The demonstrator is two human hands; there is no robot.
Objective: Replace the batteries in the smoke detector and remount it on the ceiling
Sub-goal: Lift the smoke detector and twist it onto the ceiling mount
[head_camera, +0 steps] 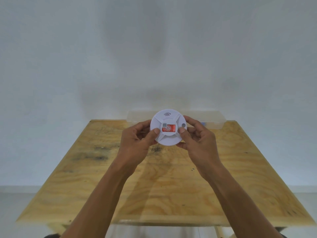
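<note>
Above the far half of the table, you hold 1 smoke detector between both hands, raised off the wood and tilted so its face looks toward you.

Your left hand grips the detector's left edge: the thumb lies across the front face just beside the label, and the other fingers curl behind the rim, mostly out of sight.

The detector is a round white unit with raised ribs running out from a central panel. That panel carries a red label with a small square code at its left end. A curved signal mark is printed near the top edge, and 1 small round grey button sits toward the right edge.

Your right hand grips the right edge in the same way: the thumb presses the front face just right of the label, the forefinger hooks over the upper right rim, and the remaining fingers curl behind.

Behind the detector, at the back edge of the table against the wall, lies a long clear plastic box; its contents cannot be made out.
</note>
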